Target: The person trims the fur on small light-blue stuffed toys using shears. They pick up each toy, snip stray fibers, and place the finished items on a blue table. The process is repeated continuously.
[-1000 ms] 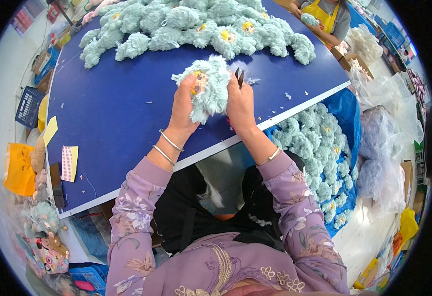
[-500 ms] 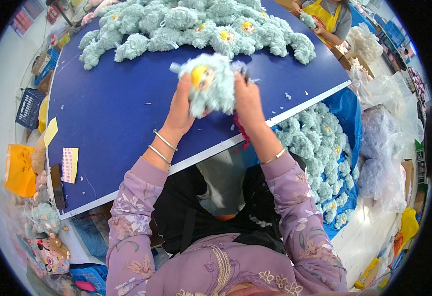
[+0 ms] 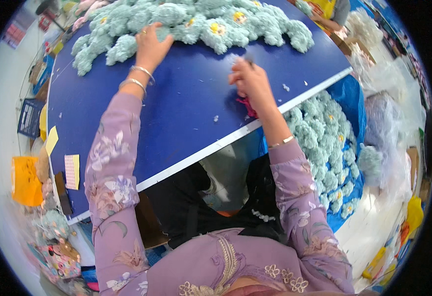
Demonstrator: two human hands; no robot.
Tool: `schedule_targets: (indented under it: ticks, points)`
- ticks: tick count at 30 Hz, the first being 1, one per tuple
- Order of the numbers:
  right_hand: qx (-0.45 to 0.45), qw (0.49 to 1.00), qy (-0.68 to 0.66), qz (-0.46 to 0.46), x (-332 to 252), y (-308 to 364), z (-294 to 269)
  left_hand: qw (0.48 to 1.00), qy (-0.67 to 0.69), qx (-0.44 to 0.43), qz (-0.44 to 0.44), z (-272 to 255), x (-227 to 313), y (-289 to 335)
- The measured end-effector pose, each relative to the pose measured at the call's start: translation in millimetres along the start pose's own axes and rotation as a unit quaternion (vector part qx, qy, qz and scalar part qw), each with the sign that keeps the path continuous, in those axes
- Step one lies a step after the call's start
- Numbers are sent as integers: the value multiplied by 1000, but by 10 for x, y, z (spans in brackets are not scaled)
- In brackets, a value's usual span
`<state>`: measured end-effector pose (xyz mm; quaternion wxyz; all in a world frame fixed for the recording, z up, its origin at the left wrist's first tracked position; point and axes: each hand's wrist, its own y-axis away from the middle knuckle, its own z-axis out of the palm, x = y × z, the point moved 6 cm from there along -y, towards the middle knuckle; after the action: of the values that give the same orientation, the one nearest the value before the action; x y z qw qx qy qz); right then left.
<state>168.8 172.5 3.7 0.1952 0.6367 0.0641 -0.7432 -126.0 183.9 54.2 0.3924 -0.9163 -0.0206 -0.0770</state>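
Observation:
Several fluffy pale-blue plush toys [image 3: 221,37] with yellow-framed faces lie heaped along the far side of the blue table. At the heap's near left edge, my left hand [image 3: 151,48] reaches onto the toys, thumb and fingers apart, not closed round one. My right hand [image 3: 250,83] is held over the middle of the table with its fingers curled. A small dark tool [image 3: 249,61] pokes out of its top; its kind is hidden by the fingers and blur. Beneath that hand shows a bright pink cord [image 3: 248,106].
Right of the table, a blue sack [image 3: 353,101] holds several more blue plush toys. One fluffy toy [image 3: 371,162] shows just beyond its right edge, near clear plastic bags [image 3: 386,123]. Paper sheets [image 3: 72,171] lie at the table's left. A co-worker's arm [image 3: 330,23] is at far right.
The plush toy I held in both hands has left them. My left hand has moved away to the heap, my right hand slightly right. A toy has appeared beyond the sack.

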Motion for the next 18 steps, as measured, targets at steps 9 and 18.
schedule_targets:
  ticks: [9, 18]
  points:
    - [-63, 979, 160, -109, -85, 64, 188, 962, -72, -242, -108, 257, -200, -101]
    - [-100, 987, 82, -92, -73, 90, 193, 578, 707, -221, -342, -504, 419, 855]
